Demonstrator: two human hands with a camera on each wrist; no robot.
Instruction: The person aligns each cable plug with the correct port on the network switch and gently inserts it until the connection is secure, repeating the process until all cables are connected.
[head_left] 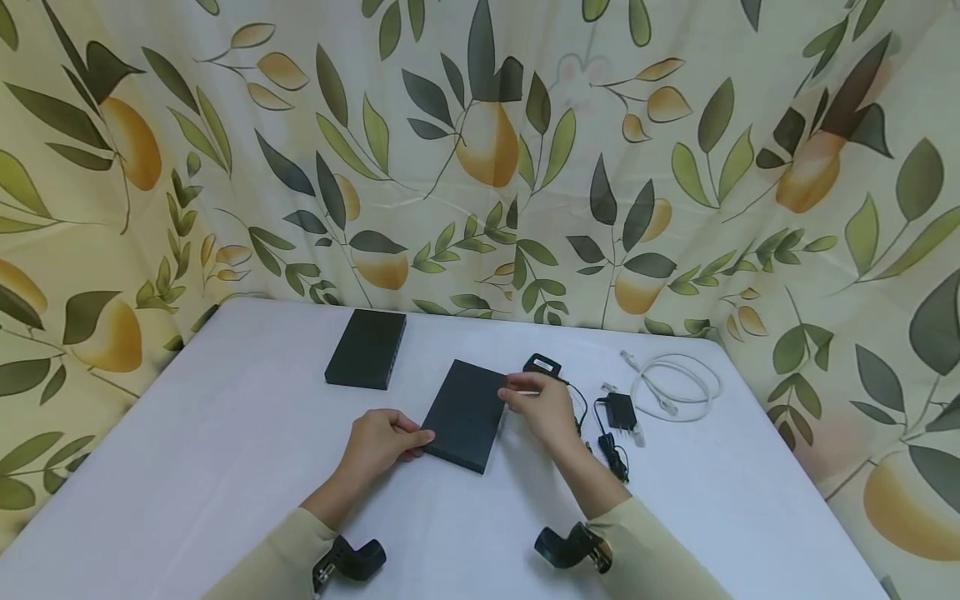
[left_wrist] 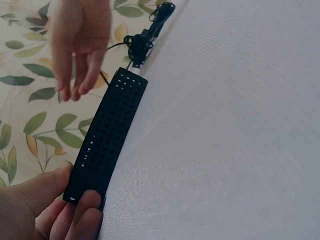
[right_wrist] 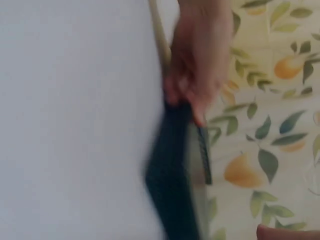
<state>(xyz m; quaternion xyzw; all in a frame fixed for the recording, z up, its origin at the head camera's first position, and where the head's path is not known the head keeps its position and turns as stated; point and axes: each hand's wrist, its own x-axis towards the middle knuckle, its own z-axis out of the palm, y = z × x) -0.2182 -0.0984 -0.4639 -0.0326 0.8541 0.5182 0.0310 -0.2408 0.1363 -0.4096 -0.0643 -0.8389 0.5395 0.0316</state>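
Note:
A flat black box (head_left: 465, 414), which looks like a network switch, is at the middle of the white table. My left hand (head_left: 381, 446) pinches its near left corner between thumb and fingers. In the left wrist view, the box's perforated side (left_wrist: 107, 130) shows, with the left fingers (left_wrist: 82, 215) curled at its near end. My right hand (head_left: 542, 406) is by the far right corner, its fingers loosely bent. The left wrist view shows these right fingers (left_wrist: 75, 75) hanging apart from the box. The right wrist view is blurred; there the left hand (right_wrist: 200, 55) holds the box (right_wrist: 172, 175).
A second black box (head_left: 366, 348) lies at the back left. Right of the held box are a small black device (head_left: 542, 365), a black power adapter (head_left: 620, 412), a bundled black cable (head_left: 613, 458) and a coiled white cable (head_left: 708, 392). A patterned curtain (head_left: 480, 208) hangs behind.

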